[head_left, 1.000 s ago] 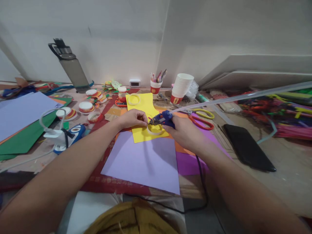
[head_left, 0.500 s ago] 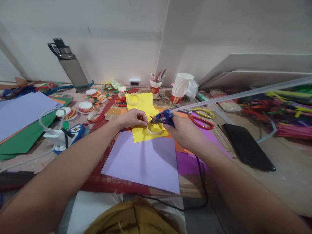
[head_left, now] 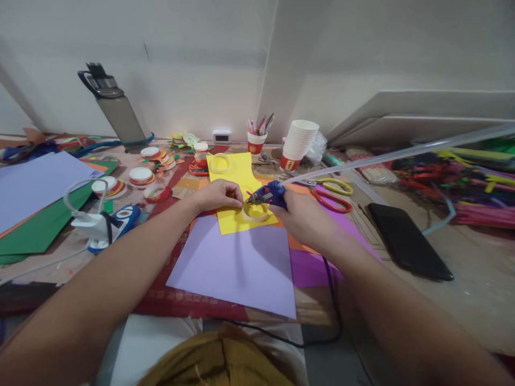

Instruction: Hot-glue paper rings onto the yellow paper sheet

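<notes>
My right hand (head_left: 298, 206) grips a blue glue gun (head_left: 276, 194), from whose back a long clear glue stick (head_left: 362, 162) sticks out to the upper right. The gun's nozzle is over a pale ring (head_left: 256, 213) lying on yellow paper (head_left: 235, 222). At the ring's left edge, my left hand (head_left: 220, 195) has its fingertips pinched together; what lies between them, if anything, is hidden. Farther back on the same yellow paper rests a second pale ring (head_left: 221, 163). A lilac sheet (head_left: 237, 268) lies under the yellow paper's near end.
Scissors (head_left: 333, 195) and a black phone (head_left: 408, 241) lie to the right. Behind stand stacked paper cups (head_left: 298, 145), a pen cup (head_left: 256, 143) and a tilted bottle (head_left: 118, 112). A power strip (head_left: 120, 222) and coloured sheets (head_left: 44, 182) are on the left. A black cable (head_left: 332, 300) hangs over the front edge.
Almost nothing differs. Both hands, the glue gun and the rings keep their places; the view has shifted very slightly.
</notes>
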Tool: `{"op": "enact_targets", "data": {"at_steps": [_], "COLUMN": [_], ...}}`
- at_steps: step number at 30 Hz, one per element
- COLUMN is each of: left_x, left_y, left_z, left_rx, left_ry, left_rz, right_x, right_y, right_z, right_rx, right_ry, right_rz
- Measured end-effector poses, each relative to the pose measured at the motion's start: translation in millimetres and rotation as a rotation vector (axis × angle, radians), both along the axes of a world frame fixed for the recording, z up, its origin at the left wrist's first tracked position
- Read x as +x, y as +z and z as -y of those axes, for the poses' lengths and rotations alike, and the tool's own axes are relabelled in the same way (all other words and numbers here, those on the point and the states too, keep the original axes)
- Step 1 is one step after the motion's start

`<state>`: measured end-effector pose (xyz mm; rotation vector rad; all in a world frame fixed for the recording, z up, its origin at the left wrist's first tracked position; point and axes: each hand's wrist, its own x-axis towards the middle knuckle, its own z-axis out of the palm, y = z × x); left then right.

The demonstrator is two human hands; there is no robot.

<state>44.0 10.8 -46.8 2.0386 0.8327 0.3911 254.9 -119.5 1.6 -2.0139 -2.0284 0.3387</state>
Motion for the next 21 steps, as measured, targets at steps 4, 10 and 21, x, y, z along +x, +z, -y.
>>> {"op": "enact_targets", "data": {"at_steps": [4, 10, 21], "left_x": [0.4, 1.3, 2.5], "left_y": [-0.2, 0.7, 0.5], "left_z": [-0.3, 1.4, 2.4], "left_rx": [0.001, -0.011, -0.042], "left_ry": [0.006, 0.005, 0.014], "left_rz": [-0.004, 0.03, 0.058], "right_x": [-0.6, -0.9, 0.7], "right_y": [-0.8, -3.6, 0.1], "right_z": [-0.2, -0.7, 1.7], "right_rx": [0.01, 0.007, -0.012], "right_ry": [-0.005, 0.024, 0.043], "right_rz": [0.03, -0.017, -0.014]}}
